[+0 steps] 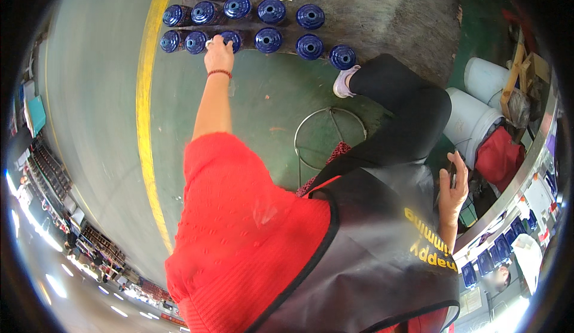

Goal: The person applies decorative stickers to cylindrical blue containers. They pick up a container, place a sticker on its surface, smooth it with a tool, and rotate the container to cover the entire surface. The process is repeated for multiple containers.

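Note:
My left hand [219, 57], with a beaded bracelet at the wrist, reaches far out to the front row of glossy dark blue vases. Its fingers close on the top of one blue vase [234, 39], whose rim they partly cover. Just left of it stands another blue vase [195, 42], and to the right a further one [268, 40] with a small hole in its top. All stand upright on the floor in rows. My right hand [453, 192] is at my right side near the workbench, fingers apart, with nothing visible in it.
A yellow floor line [144, 100] runs along the left of the rows. A round metal stool frame [330, 109] stands by my bent leg. White buckets [469, 115], one with red cloth [500, 158], are at right, beside a workbench [499, 213] holding more blue pieces.

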Action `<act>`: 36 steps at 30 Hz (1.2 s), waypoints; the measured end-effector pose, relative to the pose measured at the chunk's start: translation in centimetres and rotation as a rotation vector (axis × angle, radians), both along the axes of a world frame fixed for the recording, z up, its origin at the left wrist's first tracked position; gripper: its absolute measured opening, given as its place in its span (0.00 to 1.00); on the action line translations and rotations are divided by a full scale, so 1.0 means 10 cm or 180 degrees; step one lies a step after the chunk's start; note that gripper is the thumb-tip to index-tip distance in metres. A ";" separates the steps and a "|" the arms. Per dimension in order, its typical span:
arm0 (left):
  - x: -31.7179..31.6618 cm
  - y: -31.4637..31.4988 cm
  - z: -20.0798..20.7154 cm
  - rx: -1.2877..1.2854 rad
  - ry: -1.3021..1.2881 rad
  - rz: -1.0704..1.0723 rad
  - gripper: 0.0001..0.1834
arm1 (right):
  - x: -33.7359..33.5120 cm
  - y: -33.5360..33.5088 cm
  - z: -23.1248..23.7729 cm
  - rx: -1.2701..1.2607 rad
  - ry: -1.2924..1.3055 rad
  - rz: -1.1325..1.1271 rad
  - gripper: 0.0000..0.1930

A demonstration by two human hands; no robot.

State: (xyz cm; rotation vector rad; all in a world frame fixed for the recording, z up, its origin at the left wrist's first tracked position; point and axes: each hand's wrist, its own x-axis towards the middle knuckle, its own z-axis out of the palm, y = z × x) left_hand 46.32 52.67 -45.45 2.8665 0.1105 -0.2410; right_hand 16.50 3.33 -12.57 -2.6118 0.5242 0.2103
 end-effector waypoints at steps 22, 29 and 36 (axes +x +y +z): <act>-1.52 -0.89 3.33 -0.4504 -0.0726 0.0193 0.10 | 0.75 0.92 -0.02 0.3928 -0.0511 0.0719 0.28; -1.60 -1.19 3.41 -0.4962 -0.0560 0.0265 0.10 | 0.47 0.66 0.44 0.4602 -0.0397 0.0197 0.28; -1.63 -1.46 3.55 -0.5058 -0.0282 -0.0034 0.11 | 0.27 0.44 0.60 0.5502 -0.0391 -0.0343 0.27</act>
